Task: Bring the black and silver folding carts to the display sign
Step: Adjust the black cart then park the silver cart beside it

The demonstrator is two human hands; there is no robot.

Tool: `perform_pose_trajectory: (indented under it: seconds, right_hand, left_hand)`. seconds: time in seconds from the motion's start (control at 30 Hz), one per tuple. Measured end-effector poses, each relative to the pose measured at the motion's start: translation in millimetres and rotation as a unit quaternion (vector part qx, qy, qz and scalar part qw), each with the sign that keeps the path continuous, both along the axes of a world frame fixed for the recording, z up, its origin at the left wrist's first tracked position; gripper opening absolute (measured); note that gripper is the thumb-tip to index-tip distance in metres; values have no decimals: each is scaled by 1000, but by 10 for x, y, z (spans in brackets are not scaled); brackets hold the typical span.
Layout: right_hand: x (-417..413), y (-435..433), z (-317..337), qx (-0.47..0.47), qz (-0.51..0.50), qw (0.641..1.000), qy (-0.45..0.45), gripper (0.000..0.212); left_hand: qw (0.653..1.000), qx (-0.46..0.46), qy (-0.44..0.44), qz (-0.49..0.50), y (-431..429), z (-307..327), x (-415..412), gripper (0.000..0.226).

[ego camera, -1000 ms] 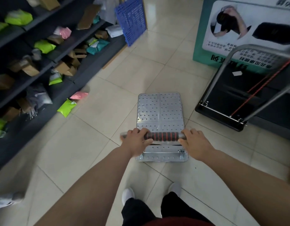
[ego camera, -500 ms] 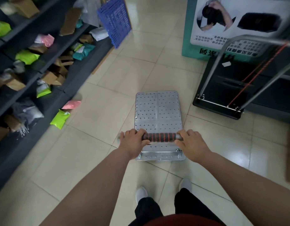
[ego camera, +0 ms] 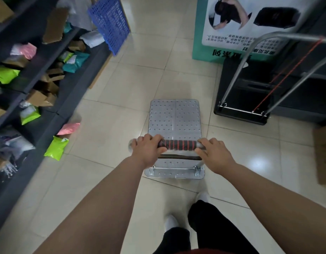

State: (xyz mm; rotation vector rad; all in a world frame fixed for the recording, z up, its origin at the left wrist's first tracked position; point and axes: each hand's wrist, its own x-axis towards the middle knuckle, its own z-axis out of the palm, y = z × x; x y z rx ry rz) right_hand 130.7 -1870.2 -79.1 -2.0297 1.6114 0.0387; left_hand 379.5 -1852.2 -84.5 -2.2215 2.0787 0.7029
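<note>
Grip: both hands, left hand (ego camera: 146,151) and right hand (ego camera: 214,154), closed around silver cart (ego camera: 175,121) handle (ego camera: 178,144), seemingly firmly.

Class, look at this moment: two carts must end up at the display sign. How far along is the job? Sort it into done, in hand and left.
Done: the black folding cart already stands against the green and white display sign.
In hand: the left hand and right hand grip the handle of the silver perforated folding cart, which faces the sign.
Left: bare floor tiles separate the silver cart from the sign.
</note>
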Motion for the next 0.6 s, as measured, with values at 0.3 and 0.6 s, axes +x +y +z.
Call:
perform_pose_trajectory:
  seconds: [0.3, 0.6]
  right_hand:
    - [322, -738, -67, 8, -7, 1000, 8, 38]
    - [712, -1164, -21, 13, -42, 999, 8, 33]
  left_hand:
    - [998, 53, -13, -14, -845, 37, 394, 24]
    - [998, 50, 10, -39, -1442, 45, 801, 22]
